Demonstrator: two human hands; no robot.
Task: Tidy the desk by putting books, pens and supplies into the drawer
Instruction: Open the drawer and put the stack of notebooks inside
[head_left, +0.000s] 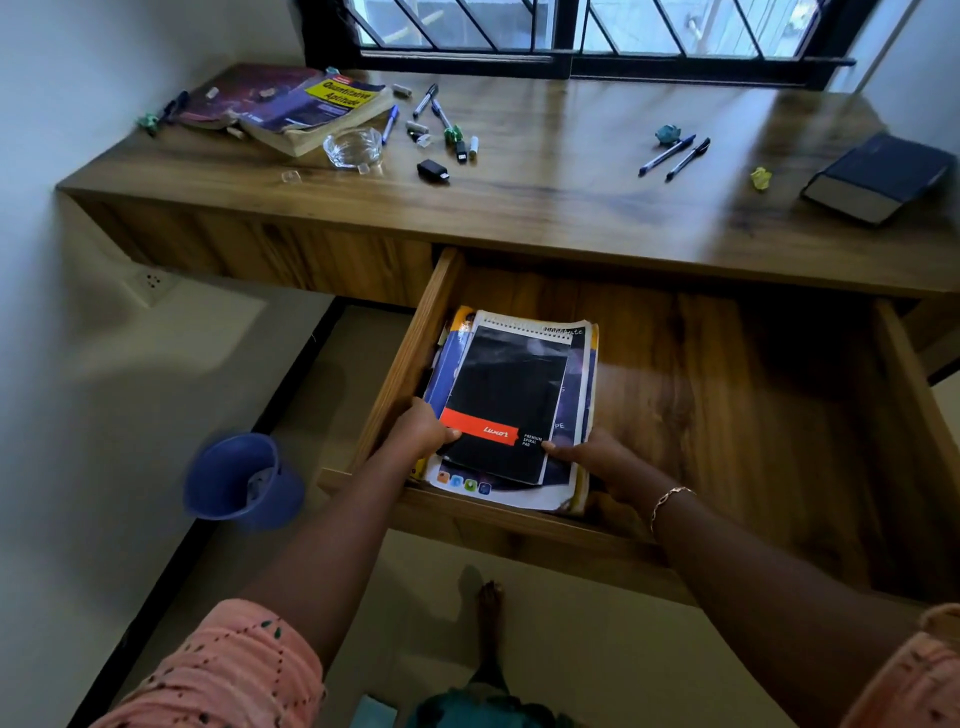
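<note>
The drawer (727, 389) stands pulled wide open across the middle of the frame, below the desk (571, 171); in its left part lies a stack of books (581, 379), tight against the left wall, and on top of that stack sits a black spiral pad (506, 400) with a red band across its lower part. Both hands are on the pad's near end; the left hand (423, 431) has its fingers curled round the lower left edge, thumb lying on the red band; the right hand (597, 457), a bracelet (670, 499) on its wrist, holds the lower right corner with the thumb pressed on top, the other fingers curled down beside the stack and mostly hidden.

Much remains on the desk; at upper left a thick Quantitative Aptitude book (317, 111) lies partly over a purple book (234, 98); just right of them a glass dish (353, 148) and a scatter of loose pens (426, 100) and small bits; at upper right two pens (667, 155) lie side by side, and a thick black book (878, 176) sits near the far right edge. A blue bin (244, 480) stands on the floor at left.
</note>
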